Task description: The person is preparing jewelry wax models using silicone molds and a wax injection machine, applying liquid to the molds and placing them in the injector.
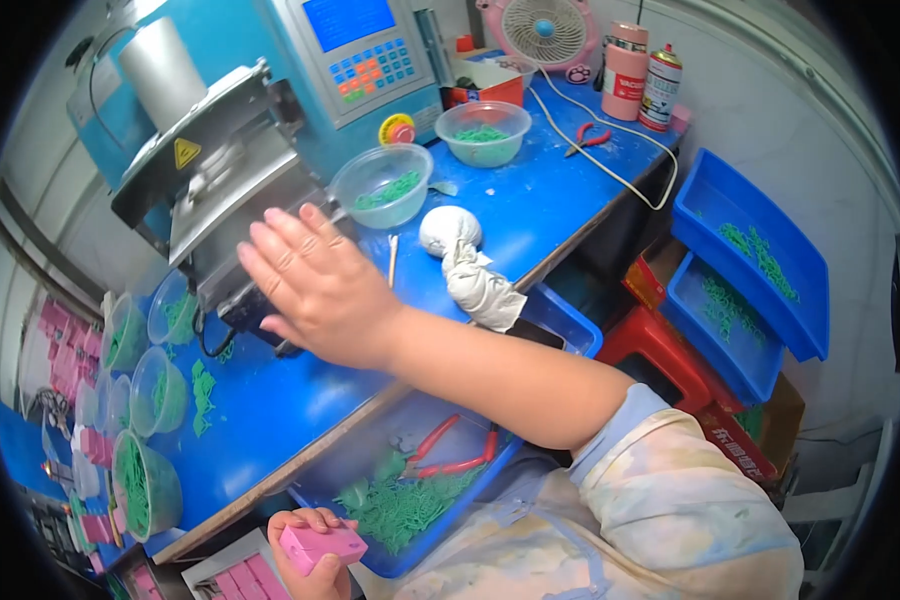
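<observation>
My right hand (322,292) reaches across to the teal machine (232,205) with fingers stretched out and nothing in it. It hovers in front of the machine's metal plates; whether it touches them I cannot tell. Low in the picture, my left hand (292,562) grips a small pink block (322,546). Close to that hand, a blue bin (402,566) below the table edge holds a heap of small green pieces (395,508). Red-handled pliers (457,464) lie on top of the heap.
On the blue table (270,400) are clear bowls (383,185) of green pieces and a white cloth bundle (462,262). Farther back stand a pink fan (544,28), a pink bottle (625,72) and a spray can (660,88). Blue trays (760,240) are stacked at right.
</observation>
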`<state>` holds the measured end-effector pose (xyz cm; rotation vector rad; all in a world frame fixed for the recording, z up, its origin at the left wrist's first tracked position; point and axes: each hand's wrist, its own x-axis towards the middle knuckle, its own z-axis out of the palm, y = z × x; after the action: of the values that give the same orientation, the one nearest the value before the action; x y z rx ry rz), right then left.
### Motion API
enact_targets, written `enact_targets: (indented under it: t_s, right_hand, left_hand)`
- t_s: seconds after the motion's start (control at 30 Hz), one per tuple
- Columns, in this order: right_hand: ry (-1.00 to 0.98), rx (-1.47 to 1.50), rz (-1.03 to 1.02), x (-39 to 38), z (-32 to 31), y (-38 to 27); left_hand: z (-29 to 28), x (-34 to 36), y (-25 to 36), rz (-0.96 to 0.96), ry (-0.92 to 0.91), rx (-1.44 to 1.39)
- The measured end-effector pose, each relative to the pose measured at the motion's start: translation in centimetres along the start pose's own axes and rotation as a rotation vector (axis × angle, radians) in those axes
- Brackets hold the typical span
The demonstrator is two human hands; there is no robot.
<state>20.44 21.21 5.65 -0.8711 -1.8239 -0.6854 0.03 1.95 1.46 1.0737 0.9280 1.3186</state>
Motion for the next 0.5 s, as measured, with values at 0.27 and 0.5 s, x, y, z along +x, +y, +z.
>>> enact_targets:
  t_s: [0.27,0.5]
  right_hand:
    - [-0.001,0.439,0.193,-2.4,-2.4,-4.4]
    - [-0.896,1.25,0.476,-6.4,-8.9,-12.0]
  left_hand:
    - [0.3,-0.5,1.2,0.184,-0.077,0.3]
    - [1.6,-0.6,0.9,0.442,-0.235,0.808]
